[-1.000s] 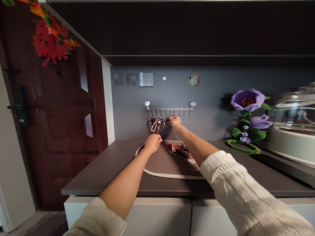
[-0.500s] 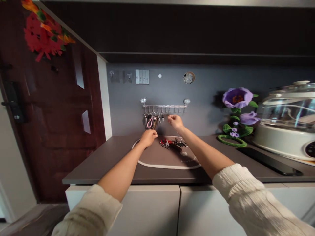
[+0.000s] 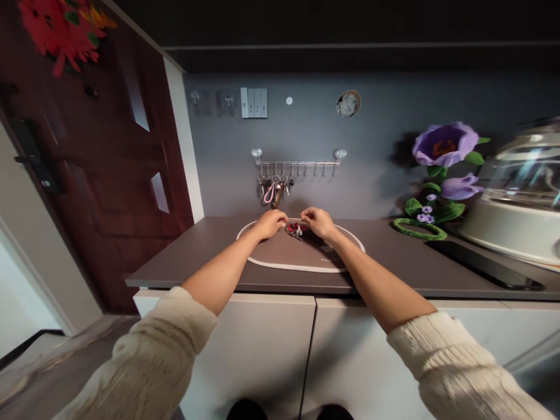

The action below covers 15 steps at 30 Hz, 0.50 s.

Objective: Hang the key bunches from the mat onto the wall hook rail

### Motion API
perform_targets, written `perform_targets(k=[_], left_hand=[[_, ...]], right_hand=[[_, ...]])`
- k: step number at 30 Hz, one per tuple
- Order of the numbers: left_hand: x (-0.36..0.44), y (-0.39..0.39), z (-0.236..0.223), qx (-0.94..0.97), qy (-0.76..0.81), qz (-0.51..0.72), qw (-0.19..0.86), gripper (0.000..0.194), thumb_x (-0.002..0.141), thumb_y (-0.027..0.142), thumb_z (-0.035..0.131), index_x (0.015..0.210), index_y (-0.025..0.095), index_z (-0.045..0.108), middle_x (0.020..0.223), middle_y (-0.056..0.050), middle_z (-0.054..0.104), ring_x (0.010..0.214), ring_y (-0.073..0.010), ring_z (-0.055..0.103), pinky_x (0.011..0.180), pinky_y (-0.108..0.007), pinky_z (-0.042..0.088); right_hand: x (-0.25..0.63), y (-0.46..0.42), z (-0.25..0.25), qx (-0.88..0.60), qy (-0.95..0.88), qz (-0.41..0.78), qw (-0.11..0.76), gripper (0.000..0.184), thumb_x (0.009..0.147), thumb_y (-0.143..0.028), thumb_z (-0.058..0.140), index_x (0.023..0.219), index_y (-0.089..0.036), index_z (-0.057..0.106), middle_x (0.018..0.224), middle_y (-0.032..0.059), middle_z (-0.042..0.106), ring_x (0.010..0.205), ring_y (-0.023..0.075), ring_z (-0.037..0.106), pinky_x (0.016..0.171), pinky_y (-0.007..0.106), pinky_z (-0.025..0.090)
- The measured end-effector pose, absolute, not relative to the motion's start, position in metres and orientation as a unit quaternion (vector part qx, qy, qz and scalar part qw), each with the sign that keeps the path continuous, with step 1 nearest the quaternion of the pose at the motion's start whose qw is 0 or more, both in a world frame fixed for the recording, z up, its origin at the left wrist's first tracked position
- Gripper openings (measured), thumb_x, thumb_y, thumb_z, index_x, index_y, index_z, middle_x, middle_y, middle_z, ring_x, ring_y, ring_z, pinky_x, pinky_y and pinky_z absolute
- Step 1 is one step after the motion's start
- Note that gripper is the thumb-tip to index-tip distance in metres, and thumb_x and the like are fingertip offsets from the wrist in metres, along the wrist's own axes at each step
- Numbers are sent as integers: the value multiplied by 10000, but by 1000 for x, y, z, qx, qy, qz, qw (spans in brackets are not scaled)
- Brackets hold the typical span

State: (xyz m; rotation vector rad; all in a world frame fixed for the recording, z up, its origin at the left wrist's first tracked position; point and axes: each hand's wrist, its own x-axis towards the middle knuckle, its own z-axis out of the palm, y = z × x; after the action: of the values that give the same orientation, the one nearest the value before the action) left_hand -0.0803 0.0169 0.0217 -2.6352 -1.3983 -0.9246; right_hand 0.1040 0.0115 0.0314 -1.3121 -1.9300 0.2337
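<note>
R. hand [image 3: 315, 223] is dropping from just below hook rack [image 3: 299, 164] to loose keys [image 3: 297, 231] on mat [image 3: 289, 255], joining L. hand [image 3: 271, 223]; work is now centring there. Fingers, both hands, are part-curling; hold, if any, can't tell. Hung keys [image 3: 278, 192] are occupying rack's L. end.

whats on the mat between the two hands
In the head view, a red and silver bunch of keys lies on the brown mat between the left hand and right hand.

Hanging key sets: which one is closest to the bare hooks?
The rightmost key set, small and dark-topped; the others hang to its left, while bare hooks begin on its right.
</note>
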Motion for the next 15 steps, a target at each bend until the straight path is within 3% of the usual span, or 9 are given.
perform_targets(k=[7, 15], left_hand=[[-77, 19, 15, -866, -434, -244, 39, 261, 785, 167, 479, 1004, 212, 614, 968, -52, 586, 920, -155, 515, 842, -266, 387], [-72, 18, 11, -874, -437, -204, 67, 274, 845, 293, 399, 1018, 267, 610, 958, -41, 561, 937, -170, 479, 847, -271, 358]], right_hand=[[104, 17, 25, -516, -798, 38, 308, 140, 755, -176, 509, 789, -176, 645, 716, 18, 662, 646, 101, 558, 630, 179, 373], [102, 23, 22, -521, -804, 0, 287, 176, 747, -172, 507, 811, -180, 671, 750, 31, 671, 689, 122, 573, 674, 196, 376]])
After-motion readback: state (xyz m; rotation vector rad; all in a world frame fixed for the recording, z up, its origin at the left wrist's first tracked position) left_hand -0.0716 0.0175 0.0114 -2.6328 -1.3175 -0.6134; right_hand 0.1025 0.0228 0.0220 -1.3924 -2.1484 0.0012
